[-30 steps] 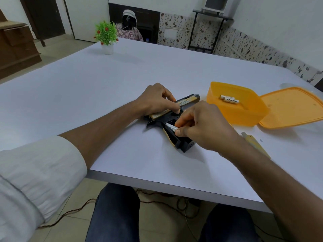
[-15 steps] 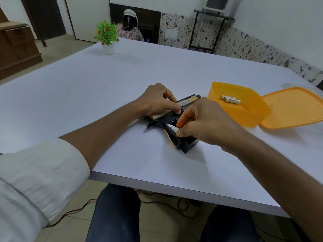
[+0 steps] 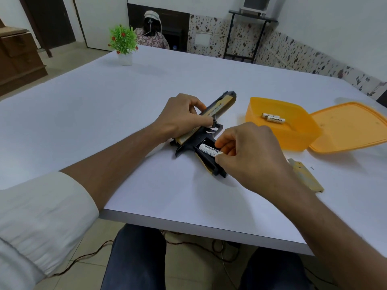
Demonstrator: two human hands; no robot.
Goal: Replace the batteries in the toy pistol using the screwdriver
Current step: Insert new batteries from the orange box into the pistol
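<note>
left hand (image 3: 182, 120) pressed flat on toy pistol (image 3: 211, 122) | right hand (image 3: 247, 155) pinching "Heybright" battery (image 3: 209, 150) in grip | two "Heybright" batteries (image 3: 273, 118) in orange container (image 3: 293, 139)

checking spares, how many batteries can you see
3: one in the toy pistol's open grip compartment under the right hand's fingertips, two in the orange container. More may be hidden.
</note>
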